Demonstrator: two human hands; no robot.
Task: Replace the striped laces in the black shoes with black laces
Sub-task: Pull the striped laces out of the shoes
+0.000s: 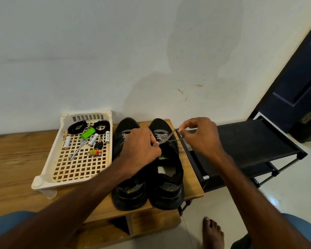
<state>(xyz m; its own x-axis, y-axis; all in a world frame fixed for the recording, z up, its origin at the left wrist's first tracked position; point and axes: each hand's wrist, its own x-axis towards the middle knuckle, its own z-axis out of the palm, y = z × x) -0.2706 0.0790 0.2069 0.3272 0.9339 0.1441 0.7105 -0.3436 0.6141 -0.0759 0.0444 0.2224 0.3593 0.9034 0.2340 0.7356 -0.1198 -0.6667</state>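
The right hand (201, 135) pinches the free end of a striped lace (162, 137) between thumb and fingertips, drawing it taut out to the right, past the edge of the table (16, 159). The strand runs back to the criss-cross lacing on the right-hand shoe of the pair of black shoes (169, 187). The left hand (140, 150) lies across the front of both shoes with its fingers curled down and the thumb tip pressed beside that same lacing. Whether the fingers grip the lace or the shoe itself is hidden under the hand. A bit of striped lacing also shows on the left-hand shoe, just beyond the knuckles. The shoes stand side by side at the right end of the wooden table, toes toward the white wall (115, 51). Just beside them on the left sits a cream lattice tray (65, 183). At its far end lie two coiled black laces (77, 127), with a green tag (88, 133), some batteries (93, 139), a key (78, 150) and a small yellow keychain (94, 152) nearer. To the right of the table stands a black shoe rack (250, 141), and a bare foot (213, 232) rests on the pale floor below.
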